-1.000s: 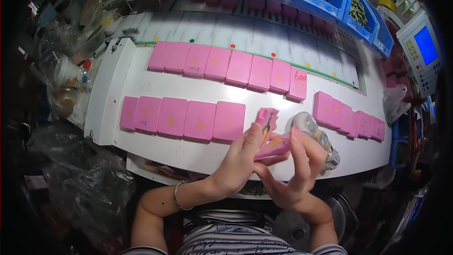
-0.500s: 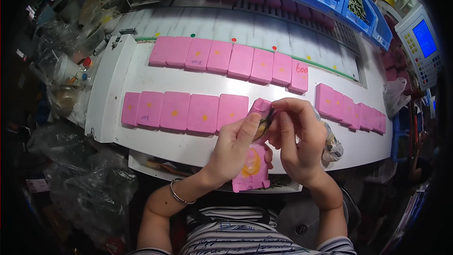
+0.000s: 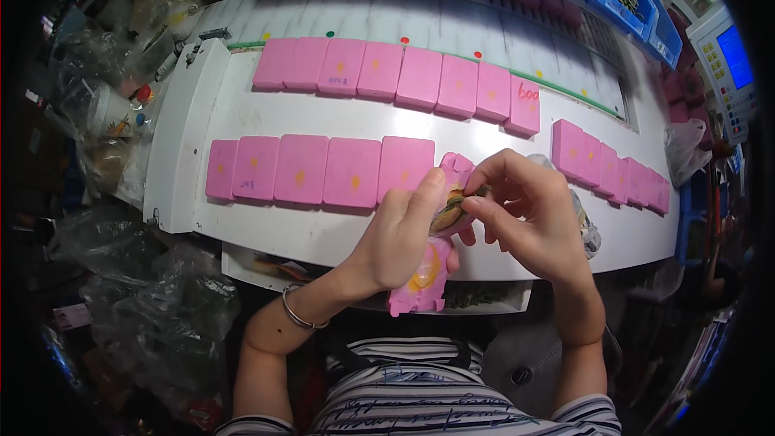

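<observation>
My left hand is wrapped round a pink rubber mold that lies folded open, its lower flap hanging down with a yellow-orange patch on it. In the upper part, between thumb and fingers, sits a tan hollow with a thin dark green piece along it. The thumb and forefinger of my right hand pinch at the upper end of that green piece; their tips partly hide it. Just beyond my hands, a row of closed pink molds with yellow dots stands on the white worktop.
A second row of pink molds lies farther back, and a third group is at the right. A plastic bag rests beside my right hand. Blue bins hold green pieces. A control panel stands right, plastic bags left.
My right hand's fingers have shifted and spread a little, showing more of the tan hollow and the green piece. The mold is tilted slightly differently; the whole view has shifted a little.
</observation>
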Tool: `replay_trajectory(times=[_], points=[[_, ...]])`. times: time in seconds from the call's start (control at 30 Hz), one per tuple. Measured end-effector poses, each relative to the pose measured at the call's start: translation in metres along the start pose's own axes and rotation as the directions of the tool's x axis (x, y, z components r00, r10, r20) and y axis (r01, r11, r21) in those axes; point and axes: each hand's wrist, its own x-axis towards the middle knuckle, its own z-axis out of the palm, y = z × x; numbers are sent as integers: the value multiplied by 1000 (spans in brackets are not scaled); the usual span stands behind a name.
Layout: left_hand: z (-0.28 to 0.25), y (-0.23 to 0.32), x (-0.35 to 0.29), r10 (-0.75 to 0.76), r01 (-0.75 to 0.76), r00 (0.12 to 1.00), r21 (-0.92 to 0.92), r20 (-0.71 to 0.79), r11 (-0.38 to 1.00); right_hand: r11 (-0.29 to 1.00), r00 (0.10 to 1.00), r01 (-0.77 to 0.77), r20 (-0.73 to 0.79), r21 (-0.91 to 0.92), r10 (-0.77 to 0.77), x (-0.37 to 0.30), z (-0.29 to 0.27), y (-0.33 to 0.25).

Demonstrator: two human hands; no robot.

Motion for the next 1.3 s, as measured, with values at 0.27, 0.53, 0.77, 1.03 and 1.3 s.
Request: replay_trajectory(times=[0.27,0.53,0.77,1.03,1.3], points=[[6,3,-3,94,-93,985,9,-147,996,924,905,370,-187,-101,-383,-29,18,19],[-13,-7,-9,280,-281,956,-3,86,960,858,812,488,-443,159,-380,-47,18,25],[13,3,-26,442,-428,897,198,-31,882,657,743,468,-140,-592,-655,-47,13,21],[19,10,-29,532,-491,847,419,24,764,886,883,444,-99,-137,-458,-55,13,32],[14,5,-32,512,-424,859,550,-7,719,985,995,-97,42,142,91,-76,5,52]])
